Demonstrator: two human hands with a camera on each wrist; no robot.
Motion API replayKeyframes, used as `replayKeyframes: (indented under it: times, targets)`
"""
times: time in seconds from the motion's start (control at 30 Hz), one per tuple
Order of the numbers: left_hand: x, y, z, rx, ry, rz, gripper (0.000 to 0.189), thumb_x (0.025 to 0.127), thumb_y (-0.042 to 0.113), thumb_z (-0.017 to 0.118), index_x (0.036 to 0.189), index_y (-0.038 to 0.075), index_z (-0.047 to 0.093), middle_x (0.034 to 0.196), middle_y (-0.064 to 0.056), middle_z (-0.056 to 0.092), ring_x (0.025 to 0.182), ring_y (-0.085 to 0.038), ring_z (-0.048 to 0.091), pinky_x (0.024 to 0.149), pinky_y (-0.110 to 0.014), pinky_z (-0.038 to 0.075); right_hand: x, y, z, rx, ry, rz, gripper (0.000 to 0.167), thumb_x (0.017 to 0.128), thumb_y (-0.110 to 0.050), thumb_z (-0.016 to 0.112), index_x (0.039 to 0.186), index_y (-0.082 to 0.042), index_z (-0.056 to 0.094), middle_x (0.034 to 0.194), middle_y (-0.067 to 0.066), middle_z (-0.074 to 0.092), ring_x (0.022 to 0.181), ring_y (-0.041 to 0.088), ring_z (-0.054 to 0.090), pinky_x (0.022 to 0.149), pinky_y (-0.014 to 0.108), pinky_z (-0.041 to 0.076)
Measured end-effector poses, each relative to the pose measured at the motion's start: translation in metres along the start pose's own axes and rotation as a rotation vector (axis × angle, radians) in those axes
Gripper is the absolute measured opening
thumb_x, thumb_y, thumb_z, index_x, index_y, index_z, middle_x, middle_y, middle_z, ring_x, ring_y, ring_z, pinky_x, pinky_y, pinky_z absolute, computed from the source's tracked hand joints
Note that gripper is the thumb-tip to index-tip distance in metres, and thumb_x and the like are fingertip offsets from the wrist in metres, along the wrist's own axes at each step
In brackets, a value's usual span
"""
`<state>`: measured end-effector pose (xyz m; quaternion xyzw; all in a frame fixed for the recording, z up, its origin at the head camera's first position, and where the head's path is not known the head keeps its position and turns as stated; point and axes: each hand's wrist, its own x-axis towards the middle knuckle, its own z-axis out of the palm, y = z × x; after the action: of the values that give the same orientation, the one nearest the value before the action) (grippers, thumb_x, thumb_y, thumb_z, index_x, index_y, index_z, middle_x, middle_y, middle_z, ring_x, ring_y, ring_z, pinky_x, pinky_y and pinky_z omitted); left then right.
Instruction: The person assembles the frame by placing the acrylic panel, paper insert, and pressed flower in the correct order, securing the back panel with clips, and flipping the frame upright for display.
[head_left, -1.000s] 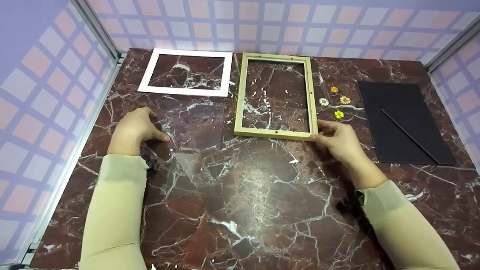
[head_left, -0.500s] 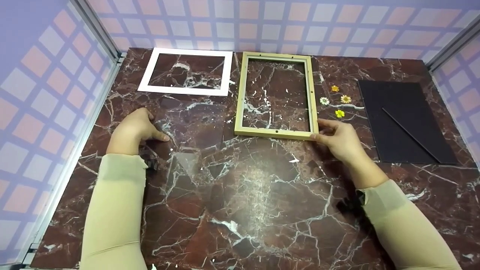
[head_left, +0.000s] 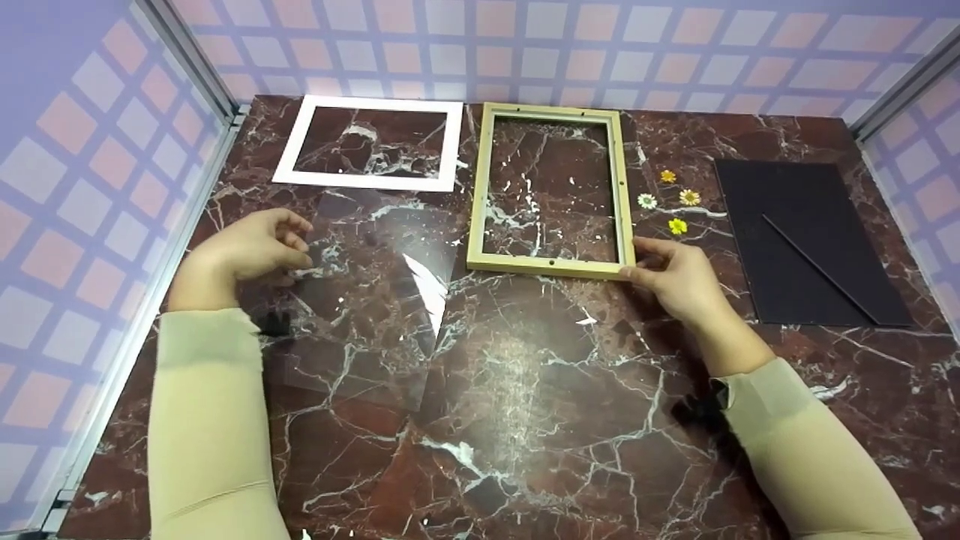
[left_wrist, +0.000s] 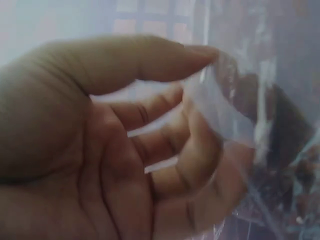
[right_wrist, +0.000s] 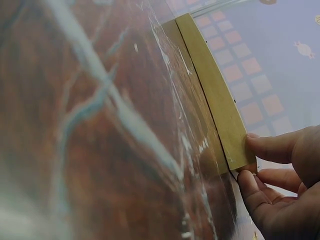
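Note:
My left hand pinches the left edge of a clear sheet, tilted up off the marble-patterned table. The sheet is see-through, with a bright white reflection near its right edge. Up close in the left wrist view, thumb and fingers meet at the sheet's edge. My right hand holds the near right corner of a light wooden picture frame, thumb on top and fingers at the side. In the right wrist view the frame's side lies between thumb and fingers.
A white mat border lies behind the left hand. Several small pressed flowers are right of the wooden frame. At far right lies a black backing board with a thin dark stick on it. Patterned walls enclose the table's back and sides.
My left hand has moved left and lifted the clear sheet's edge, so the sheet has tilted and a bright reflection shows. The right hand and the wooden frame stay in place.

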<state>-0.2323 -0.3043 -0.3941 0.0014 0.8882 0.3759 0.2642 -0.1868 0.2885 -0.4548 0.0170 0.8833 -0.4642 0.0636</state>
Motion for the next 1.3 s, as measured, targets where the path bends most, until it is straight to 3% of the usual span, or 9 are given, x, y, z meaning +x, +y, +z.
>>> replayKeyframes:
  times: [0.07, 0.27, 0.37, 0.53, 0.7, 0.9, 1.1, 1.3]
  targets:
    - [-0.001, -0.006, -0.004, -0.092, -0.031, 0.041, 0.065, 0.105, 0.000, 0.072, 0.162, -0.004, 0.040, 0.120, -0.004, 0.063, 0.095, -0.015, 0.069, 0.081, -0.028, 0.074, 0.000, 0.000, 0.000, 0.016, 0.001, 0.002, 0.064, 0.101, -0.017, 0.087, 0.158, -0.001, 0.063, 0.124, 0.029, 0.079, 0.081, 0.000, 0.068, 0.068, 0.013, 0.064]
    - [-0.010, -0.019, -0.017, -0.269, -0.028, 0.075, 0.060, 0.108, -0.001, 0.067, 0.162, 0.008, 0.043, 0.125, -0.001, 0.071, 0.103, -0.017, 0.075, 0.087, -0.031, 0.075, 0.000, 0.001, 0.001, 0.071, 0.014, -0.009, 0.063, 0.101, -0.015, 0.086, 0.158, -0.001, 0.063, 0.138, 0.030, 0.076, 0.084, -0.006, 0.070, 0.072, 0.010, 0.066]
    - [-0.013, -0.026, -0.022, -0.429, -0.014, 0.104, 0.053, 0.110, -0.001, 0.066, 0.157, 0.015, 0.048, 0.125, 0.000, 0.076, 0.100, -0.016, 0.078, 0.084, -0.029, 0.075, 0.000, 0.003, 0.001, 0.063, 0.012, -0.018, 0.061, 0.102, -0.014, 0.086, 0.157, -0.002, 0.064, 0.147, 0.028, 0.072, 0.087, -0.009, 0.070, 0.073, 0.009, 0.066]
    - [-0.009, -0.034, -0.022, -0.781, 0.022, 0.270, 0.046, 0.110, -0.005, 0.064, 0.150, 0.018, 0.055, 0.122, -0.003, 0.078, 0.094, -0.019, 0.080, 0.075, -0.028, 0.074, -0.001, 0.003, 0.001, 0.012, 0.018, -0.017, 0.059, 0.102, -0.018, 0.086, 0.156, -0.004, 0.066, 0.150, 0.027, 0.071, 0.090, -0.009, 0.069, 0.073, 0.008, 0.065]
    - [0.000, -0.028, -0.012, -1.038, 0.138, 0.407, 0.048, 0.109, -0.008, 0.063, 0.150, 0.015, 0.055, 0.125, -0.008, 0.075, 0.093, -0.022, 0.079, 0.071, -0.030, 0.074, 0.000, 0.003, 0.000, -0.026, 0.028, -0.021, 0.060, 0.101, -0.019, 0.087, 0.155, -0.004, 0.067, 0.149, 0.027, 0.072, 0.094, -0.004, 0.068, 0.072, 0.007, 0.063]
    - [0.015, -0.005, 0.005, -1.104, 0.254, 0.437, 0.047, 0.112, -0.007, 0.058, 0.152, 0.017, 0.054, 0.129, -0.008, 0.068, 0.091, -0.020, 0.075, 0.062, -0.031, 0.074, 0.001, 0.000, 0.000, -0.046, 0.036, -0.026, 0.060, 0.101, -0.019, 0.087, 0.155, -0.004, 0.067, 0.140, 0.029, 0.076, 0.087, -0.004, 0.067, 0.068, 0.008, 0.062]
    - [0.020, 0.024, 0.016, -1.089, 0.314, 0.425, 0.048, 0.114, -0.001, 0.058, 0.157, 0.021, 0.053, 0.138, -0.009, 0.065, 0.095, -0.018, 0.074, 0.061, -0.032, 0.074, 0.001, -0.001, -0.001, -0.059, 0.036, -0.032, 0.061, 0.101, -0.020, 0.087, 0.156, -0.004, 0.066, 0.133, 0.030, 0.078, 0.083, -0.003, 0.066, 0.066, 0.009, 0.061]
    - [0.029, 0.057, 0.029, -1.140, 0.338, 0.425, 0.047, 0.113, 0.003, 0.062, 0.156, 0.022, 0.058, 0.132, -0.006, 0.069, 0.093, -0.018, 0.072, 0.058, -0.030, 0.072, 0.001, 0.000, 0.002, -0.040, 0.026, -0.030, 0.060, 0.102, -0.016, 0.086, 0.156, -0.001, 0.064, 0.142, 0.030, 0.074, 0.088, -0.005, 0.068, 0.069, 0.008, 0.063]
